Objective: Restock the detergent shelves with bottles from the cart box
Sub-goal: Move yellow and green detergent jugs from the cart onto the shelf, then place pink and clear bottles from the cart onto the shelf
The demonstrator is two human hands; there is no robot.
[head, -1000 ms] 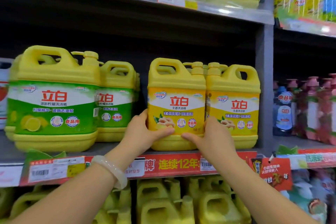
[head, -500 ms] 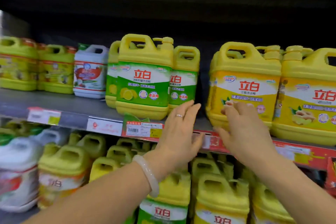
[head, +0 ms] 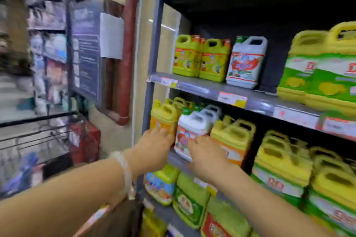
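The picture is blurred by motion. My left hand [head: 154,146] reaches out flat with straight fingers, its tips in front of a yellow bottle with an orange label [head: 163,119] on the lower shelf. My right hand [head: 206,154] is stretched out beside it, in front of a white bottle [head: 192,127]. Neither hand holds anything, and the blur hides whether the fingers touch the bottles. Yellow jugs [head: 233,136] stand to the right of the white one. At the bottom edge a brown cardboard box [head: 115,221] shows under my left arm.
The shelf above [head: 212,90] carries yellow-green jugs [head: 200,57], a white jug [head: 246,61] and green-labelled yellow jugs [head: 327,75]. More jugs fill the rows below. A wire cart [head: 34,136] with a red box [head: 84,140] stands left, beside a red pipe [head: 127,44].
My view has swung left and down along the shelves. Both hands have left the yellow jug on the middle shelf and moved down-left to the lower row, holding nothing.
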